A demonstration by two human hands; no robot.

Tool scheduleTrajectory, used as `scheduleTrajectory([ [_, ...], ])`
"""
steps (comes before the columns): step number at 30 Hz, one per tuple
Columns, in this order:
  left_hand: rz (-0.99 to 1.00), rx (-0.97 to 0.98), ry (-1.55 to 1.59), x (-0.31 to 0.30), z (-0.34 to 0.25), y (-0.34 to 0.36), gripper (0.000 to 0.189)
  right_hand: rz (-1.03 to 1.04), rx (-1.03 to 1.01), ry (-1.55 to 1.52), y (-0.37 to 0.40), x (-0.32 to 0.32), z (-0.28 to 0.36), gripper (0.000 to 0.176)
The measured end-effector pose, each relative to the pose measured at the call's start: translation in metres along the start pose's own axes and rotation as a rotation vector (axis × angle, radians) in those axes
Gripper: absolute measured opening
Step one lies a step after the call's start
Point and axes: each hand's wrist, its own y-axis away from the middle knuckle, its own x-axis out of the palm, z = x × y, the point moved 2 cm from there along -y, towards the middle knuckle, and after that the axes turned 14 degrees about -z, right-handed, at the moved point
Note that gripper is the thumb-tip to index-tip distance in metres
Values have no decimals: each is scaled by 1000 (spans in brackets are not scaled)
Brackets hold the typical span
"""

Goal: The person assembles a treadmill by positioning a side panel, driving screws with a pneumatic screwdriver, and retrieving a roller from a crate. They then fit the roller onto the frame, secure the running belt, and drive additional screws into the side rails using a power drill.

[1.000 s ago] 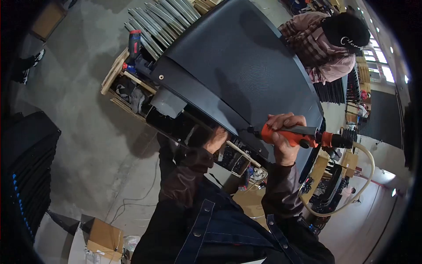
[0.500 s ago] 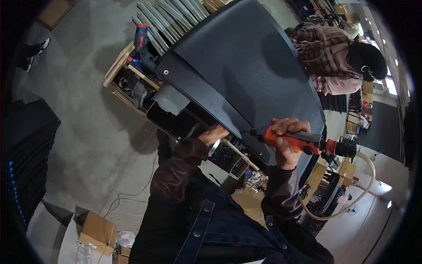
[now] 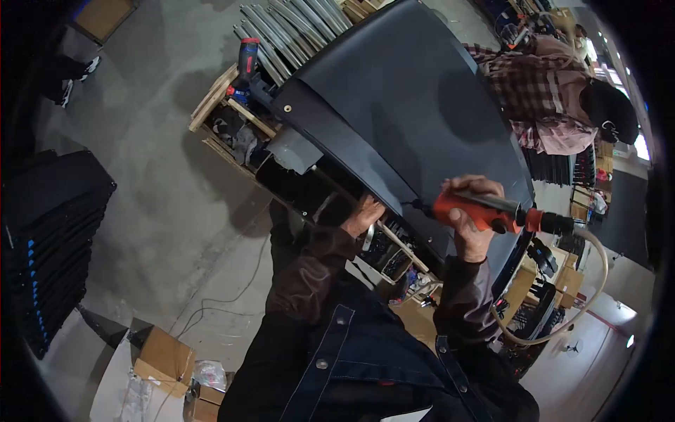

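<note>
A large black molded panel [image 3: 422,105] lies tilted across a wooden stand. In my right hand [image 3: 472,218] is an orange air drill [image 3: 455,209], fingers wrapped round its body, with a pale hose [image 3: 603,267] on its rear end. The drill's dark nose points left, and its tip is at the panel's lower strip; whether the bit has entered cannot be made out. My left hand [image 3: 364,214] grips the near edge of the panel, left of the drill tip, its fingertips partly hidden. A brass-rimmed hole [image 3: 287,108] shows at the panel's left corner.
A red-and-black cordless tool [image 3: 247,60] stands at the wooden stand's [image 3: 211,98] left end, before metal tubes [image 3: 292,32]. Beneath the panel are trays of small dark parts [image 3: 394,260]. A co-worker in a plaid shirt [image 3: 534,95] bends beyond it. Cardboard boxes [image 3: 165,359] sit lower left.
My view has shifted, so the scene sits further right and slightly higher. More of my left hand shows at the panel edge. The drill stays at nearly the same spot on the panel.
</note>
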Motion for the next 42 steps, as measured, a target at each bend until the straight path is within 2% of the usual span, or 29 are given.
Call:
scheduleTrajectory([
  [2, 90, -14, -395, -15, -13, 13, 50, -56, 26, 22, 0, -1, 9, 62],
  [4, -237, -563, 325, -14, -7, 28, 45, -109, 21, -34, 11, 1, 1, 61],
  [5, -122, -248, 90, -23, -10, 27, 36, -325, 7, 45, 23, 5, -2, 57],
  [6, -120, -252, 76, -30, -8, 32, 36, -542, -4, 130, 31, 8, -2, 53],
  [7, -173, -128, -177, -35, -23, 37, 34, -475, -91, 198, 31, 16, 5, 46],
  [9, -311, 206, -728, -48, -24, 41, 28, 12, -469, 580, 14, 15, 28, 42],
  [10, -298, 231, -734, -62, -13, 41, 28, -94, -234, 177, 17, 13, 17, 42],
  [12, -261, 243, -1112, -99, -4, 44, 25, -459, 18, 79, 18, 6, 10, 47],
  [13, -292, 251, -1093, -115, -16, 45, 24, -584, 77, 60, 19, 5, 12, 48],
  [15, -294, 260, -1075, -147, -19, 45, 23, -540, -98, 136, 34, 13, 7, 45],
  [16, -316, 218, -1162, -164, 3, 41, 24, -395, -241, 138, 33, 24, 15, 41],
  [18, -286, 192, -1236, -169, 16, 37, 26, -213, -159, 406, 34, 12, 18, 42],
  [19, -330, 301, -1317, -164, 7, 39, 26, -163, -84, 623, 26, 1, 34, 42],
  [20, -382, 421, -1393, -156, -5, 38, 27, -339, 46, 296, 26, -3, 41, 41],
  [21, -336, 346, -1393, -134, -33, 37, 29, -498, 151, -48, 25, -6, 44, 41],
  [22, -203, 96, -1098, -114, -53, 33, 32, -539, 77, -158, 27, -14, 51, 38],
  [23, -65, -154, -804, -94, -64, 33, 35, -576, 87, -206, 36, -23, 59, 37],
  [24, 42, -376, -330, -70, -67, 31, 35, -615, 98, -254, 50, -35, 67, 36],
  [26, 52, -350, 246, -15, -107, 32, 32, -656, 186, -253, 90, -57, 72, 37],
  [27, -58, -446, 555, 9, -120, 31, 30, -668, 235, -258, 116, -71, 71, 37],
  [29, -165, -558, 681, 11, -86, 27, 30, -811, 400, -54, 176, -101, 74, 40],
  [31, -157, -532, 505, 7, -80, 21, 30, -1064, 509, 110, 247, -134, 76, 42],
  [34, -229, -531, 351, 19, -102, 19, 41, -1178, 723, 530, 338, -192, 108, 30],
  [36, -185, -550, 407, 11, -92, 18, 44, -1282, 762, 638, 410, -236, 107, 28],
  [37, -237, -553, 408, 10, -89, 16, 41, -1315, 766, 753, 431, -253, 109, 29],
  [40, -307, -513, 417, 7, -83, 14, 45, -1426, 780, 600, 512, -312, 85, 28],
  [42, -328, -488, 375, 25, -94, 19, 47, -1438, 826, 404, 572, -346, 33, 29],
])
